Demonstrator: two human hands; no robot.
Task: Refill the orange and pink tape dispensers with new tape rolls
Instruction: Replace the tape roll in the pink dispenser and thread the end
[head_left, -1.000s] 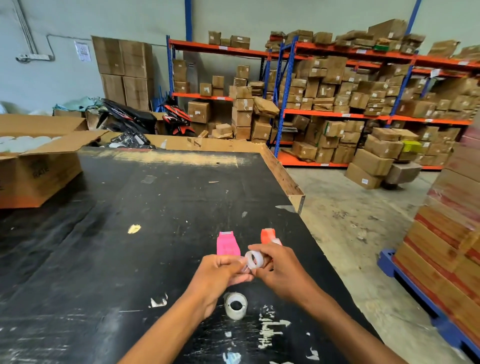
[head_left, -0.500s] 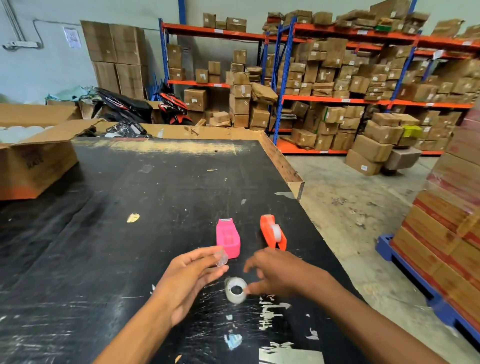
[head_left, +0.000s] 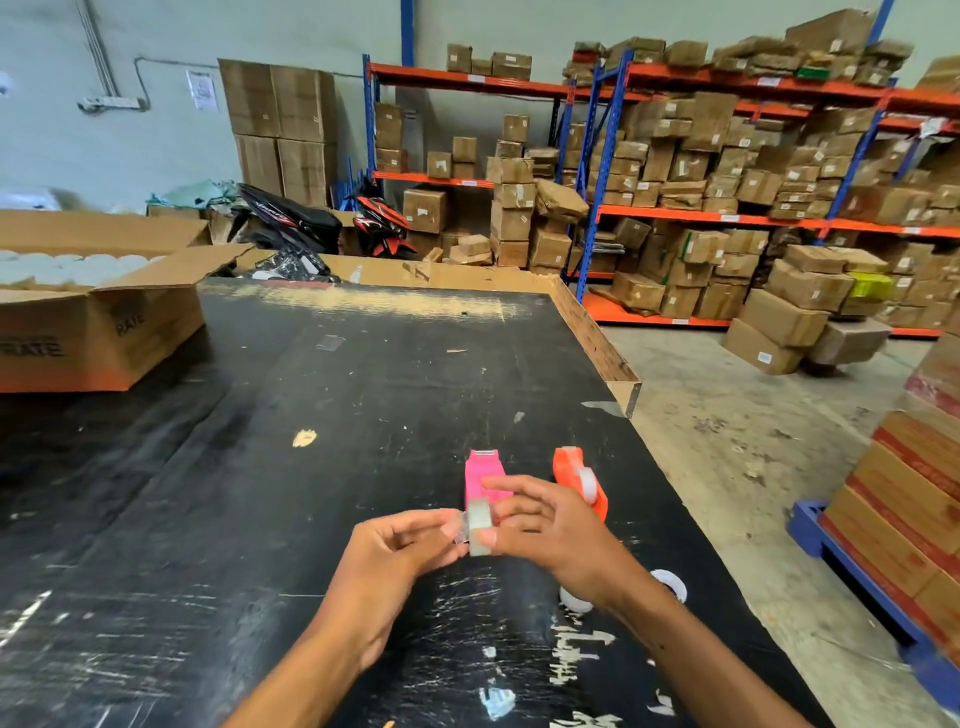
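Observation:
A clear tape roll (head_left: 479, 526) is held upright above the black table (head_left: 260, 467), pinched by my right hand (head_left: 550, 535) from the right. My left hand (head_left: 395, 551) is just left of the roll, its fingertips on a small clear piece at the roll's side. The pink dispenser (head_left: 483, 475) lies on the table right behind the roll, partly hidden by my fingers. The orange dispenser (head_left: 579, 480), with a tape roll in it, lies to its right. An empty white tape core (head_left: 670, 584) shows on the table under my right wrist.
An open cardboard box (head_left: 104, 327) with white rolls inside sits at the table's left. The table's right edge (head_left: 597, 338) drops to a concrete floor. A blue pallet stacked with cartons (head_left: 909, 519) stands at the right. Shelves of boxes fill the back.
My right hand has picked the tape roll up off the table and raised it in front of the pink dispenser. My left hand has come up to meet it.

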